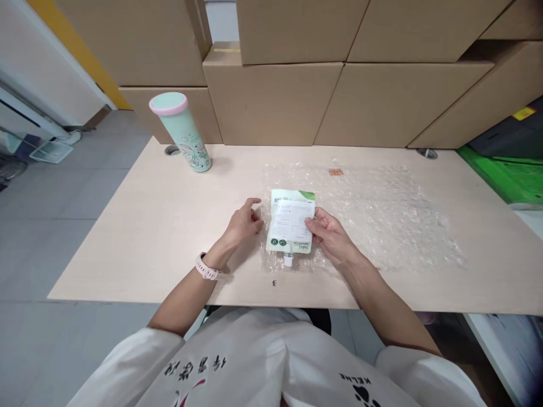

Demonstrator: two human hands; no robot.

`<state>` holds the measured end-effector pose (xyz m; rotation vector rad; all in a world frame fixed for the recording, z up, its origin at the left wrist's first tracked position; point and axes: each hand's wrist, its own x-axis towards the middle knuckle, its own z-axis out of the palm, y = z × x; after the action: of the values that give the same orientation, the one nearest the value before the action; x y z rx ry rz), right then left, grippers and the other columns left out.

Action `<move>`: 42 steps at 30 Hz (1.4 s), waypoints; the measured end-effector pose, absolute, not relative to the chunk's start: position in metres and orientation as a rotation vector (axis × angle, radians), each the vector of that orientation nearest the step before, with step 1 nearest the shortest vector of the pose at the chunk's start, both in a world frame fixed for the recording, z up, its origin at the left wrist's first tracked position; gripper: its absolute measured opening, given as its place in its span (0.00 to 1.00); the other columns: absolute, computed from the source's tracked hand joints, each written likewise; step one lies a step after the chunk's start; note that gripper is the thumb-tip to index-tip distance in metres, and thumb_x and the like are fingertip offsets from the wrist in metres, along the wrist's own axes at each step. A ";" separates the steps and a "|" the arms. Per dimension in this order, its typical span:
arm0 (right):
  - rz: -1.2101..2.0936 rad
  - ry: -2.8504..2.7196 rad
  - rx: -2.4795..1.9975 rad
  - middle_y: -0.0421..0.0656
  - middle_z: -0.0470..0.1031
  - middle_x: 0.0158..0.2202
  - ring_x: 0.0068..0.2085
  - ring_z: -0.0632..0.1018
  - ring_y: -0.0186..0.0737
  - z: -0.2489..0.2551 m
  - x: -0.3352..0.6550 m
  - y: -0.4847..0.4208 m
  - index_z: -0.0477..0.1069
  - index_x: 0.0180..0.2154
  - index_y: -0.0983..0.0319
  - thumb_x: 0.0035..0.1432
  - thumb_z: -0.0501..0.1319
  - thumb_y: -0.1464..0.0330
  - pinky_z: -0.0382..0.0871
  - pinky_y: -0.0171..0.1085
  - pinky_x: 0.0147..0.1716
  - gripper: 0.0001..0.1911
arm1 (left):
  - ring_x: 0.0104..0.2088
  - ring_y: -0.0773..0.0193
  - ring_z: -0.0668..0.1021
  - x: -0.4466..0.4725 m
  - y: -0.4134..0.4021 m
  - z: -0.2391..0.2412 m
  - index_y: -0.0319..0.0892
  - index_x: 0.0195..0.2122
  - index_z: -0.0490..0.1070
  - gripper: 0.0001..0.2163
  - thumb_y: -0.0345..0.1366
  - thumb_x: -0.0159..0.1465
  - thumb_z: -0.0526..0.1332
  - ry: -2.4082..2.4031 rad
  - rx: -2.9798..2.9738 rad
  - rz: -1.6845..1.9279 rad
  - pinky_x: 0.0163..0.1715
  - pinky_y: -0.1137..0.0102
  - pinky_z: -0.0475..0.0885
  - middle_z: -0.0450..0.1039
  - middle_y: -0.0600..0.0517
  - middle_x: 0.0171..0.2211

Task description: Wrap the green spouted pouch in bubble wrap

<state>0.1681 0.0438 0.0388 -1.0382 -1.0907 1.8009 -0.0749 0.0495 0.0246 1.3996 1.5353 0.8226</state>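
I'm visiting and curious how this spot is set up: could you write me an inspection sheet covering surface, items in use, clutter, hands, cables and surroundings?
Surface: pale table, bubble wrap spread over its middle and right.
Items in use: white-and-green pouch over the wrap's left part, spout toward the person.
Clutter: mint tumbler with pink rim, back left.
Hands: right hand grips the pouch's right edge; left hand is by the wrap's left edge, contact unclear.
Cables: nothing certain; a thin dark line at far right may be one.
Surroundings: stacked cardboard boxes behind; grey floor at left.
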 end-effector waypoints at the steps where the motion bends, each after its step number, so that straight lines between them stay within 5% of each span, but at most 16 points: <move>1: 1.826 -1.104 -1.067 0.40 0.82 0.33 0.33 0.82 0.40 0.036 0.167 0.043 0.72 0.43 0.57 0.52 0.73 0.54 0.76 0.37 0.29 0.22 | 0.24 0.66 0.73 -0.075 0.050 0.024 0.43 0.57 0.64 0.26 0.24 0.56 0.60 1.550 1.421 0.807 0.29 0.68 0.67 0.69 0.59 0.24; 17: 1.824 -1.377 -1.327 0.44 0.80 0.35 0.33 0.81 0.43 0.020 0.159 0.039 0.69 0.44 0.58 0.58 0.66 0.55 0.75 0.41 0.29 0.18 | 0.27 0.65 0.75 -0.075 0.051 0.030 0.45 0.53 0.66 0.22 0.24 0.57 0.58 1.705 1.603 0.718 0.31 0.69 0.68 0.73 0.57 0.26; 25: 0.751 -1.986 -1.630 0.38 0.72 0.30 0.29 0.72 0.39 0.034 0.163 0.037 0.68 0.40 0.56 0.60 0.64 0.59 0.62 0.38 0.29 0.10 | 0.27 0.65 0.75 -0.073 0.049 0.035 0.44 0.54 0.66 0.22 0.23 0.58 0.58 1.724 1.612 0.712 0.32 0.68 0.68 0.72 0.57 0.26; 35: 1.018 -2.265 -1.375 0.40 0.74 0.37 0.33 0.73 0.38 0.038 0.160 0.034 0.67 0.40 0.55 0.64 0.58 0.60 0.64 0.38 0.34 0.06 | 0.21 0.70 0.75 -0.064 0.047 0.042 0.43 0.60 0.58 0.27 0.30 0.60 0.63 1.385 0.895 0.949 0.25 0.71 0.73 0.73 0.54 0.34; 38: 1.099 -2.152 -1.328 0.41 0.75 0.36 0.34 0.75 0.40 0.038 0.162 0.036 0.66 0.44 0.56 0.66 0.56 0.60 0.66 0.39 0.34 0.08 | 0.25 0.67 0.80 -0.060 0.045 0.048 0.42 0.60 0.58 0.28 0.31 0.59 0.65 1.184 0.729 1.051 0.33 0.66 0.78 0.78 0.49 0.39; 42: 1.218 -1.989 -1.179 0.42 0.77 0.38 0.36 0.78 0.43 0.034 0.160 0.036 0.69 0.46 0.57 0.64 0.56 0.63 0.69 0.40 0.37 0.10 | 0.45 0.58 0.83 -0.048 0.029 0.053 0.42 0.57 0.65 0.24 0.34 0.60 0.67 0.870 0.932 1.037 0.53 0.58 0.75 0.78 0.41 0.53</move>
<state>0.1597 0.0363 0.0339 -1.1794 -1.9893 1.2175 -0.0476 0.0290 0.0529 0.9322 0.8697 1.0366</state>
